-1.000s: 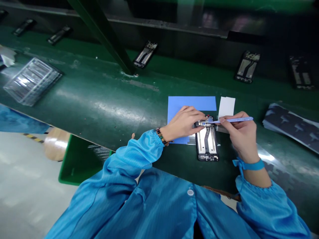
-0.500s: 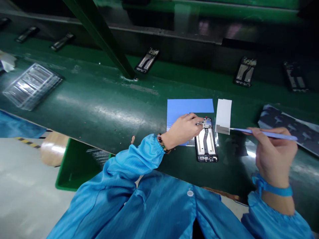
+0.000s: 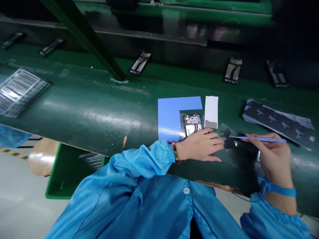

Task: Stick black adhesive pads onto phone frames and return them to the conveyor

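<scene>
"Open phone (image 3: 189, 120) first: where does it lie?"

"On the green bench (image 3: 107, 103), right of the middle, with its far end in view and its near end hidden by the left hand (image 3: 203, 146)."

"What is that hand doing?"

"It is palm down with its fingers somewhat spread, pointing right. I can't tell whether it presses on the phone."

"And the right hand (image 3: 275, 157)?"

"It pinches 1 slim purple tool (image 3: 266, 139) between thumb and fingers. The tip points left, at the black cut piece (image 3: 229, 142) on a clear film (image 3: 233, 156). Whether they touch, I can't tell."

"What else is near the phone?"

"A blue L-shaped sheet (image 3: 168, 116) runs along its left and far sides. Just beyond it to the right lies 1 white card (image 3: 211, 108) with a grey strip (image 3: 211, 124) at its near end. Farther right is a stack of dark printed sheets (image 3: 279, 122)."

"And farther off?"

"Along the far side lie 5 other phones (image 3: 140, 63), 3 toward the left and 2 toward the right. Clear trays (image 3: 21, 91) sit at the far left, and a green bin (image 3: 56, 181) stands below the near edge."
</scene>
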A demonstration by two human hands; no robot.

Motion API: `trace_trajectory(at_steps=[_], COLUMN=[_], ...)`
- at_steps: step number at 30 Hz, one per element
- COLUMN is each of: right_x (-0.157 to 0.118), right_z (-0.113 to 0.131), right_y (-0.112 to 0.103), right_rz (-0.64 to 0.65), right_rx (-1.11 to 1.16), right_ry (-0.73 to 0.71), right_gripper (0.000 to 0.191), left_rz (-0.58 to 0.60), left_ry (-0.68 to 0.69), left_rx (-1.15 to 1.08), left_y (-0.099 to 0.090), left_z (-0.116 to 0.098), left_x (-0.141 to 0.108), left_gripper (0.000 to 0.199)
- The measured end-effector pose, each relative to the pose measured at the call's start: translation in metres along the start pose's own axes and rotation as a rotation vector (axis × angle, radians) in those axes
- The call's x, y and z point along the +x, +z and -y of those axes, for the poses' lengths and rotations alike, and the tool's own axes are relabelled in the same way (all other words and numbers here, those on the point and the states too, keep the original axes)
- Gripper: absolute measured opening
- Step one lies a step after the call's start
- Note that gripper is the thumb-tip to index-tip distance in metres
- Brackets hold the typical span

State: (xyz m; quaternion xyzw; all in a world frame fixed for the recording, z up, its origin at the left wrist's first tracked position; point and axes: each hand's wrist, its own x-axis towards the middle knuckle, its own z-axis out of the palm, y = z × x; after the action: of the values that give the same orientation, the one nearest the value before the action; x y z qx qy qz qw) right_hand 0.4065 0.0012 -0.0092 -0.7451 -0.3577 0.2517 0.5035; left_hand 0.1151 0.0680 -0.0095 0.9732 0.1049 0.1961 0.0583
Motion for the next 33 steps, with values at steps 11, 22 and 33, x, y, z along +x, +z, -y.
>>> trace_trajectory(at_steps=[11, 22, 33], right_x=[-0.026, -0.059, -0.060], right_z=[0.031, 0.058, 0.054], right_y=[0.041, 0.126, 0.130], right_rz=[-0.083, 0.110, 0.108], right_rx=[0.438, 0.446, 0.384], right_ry=[0.004, -0.004, -0.021], right_gripper=[0.047, 0.047, 0.043], left_rz=[-0.061, -0.002, 0.011], left_ry=[-0.256, -0.603, -0.594], left_rx=[-0.091, -0.271, -0.252], left_y=[-0.021, -0.051, -0.051], left_z=[0.033, 0.070, 0.072], left_x=[-0.022, -0.055, -0.057], left_gripper=[0.034, 0.042, 0.040])
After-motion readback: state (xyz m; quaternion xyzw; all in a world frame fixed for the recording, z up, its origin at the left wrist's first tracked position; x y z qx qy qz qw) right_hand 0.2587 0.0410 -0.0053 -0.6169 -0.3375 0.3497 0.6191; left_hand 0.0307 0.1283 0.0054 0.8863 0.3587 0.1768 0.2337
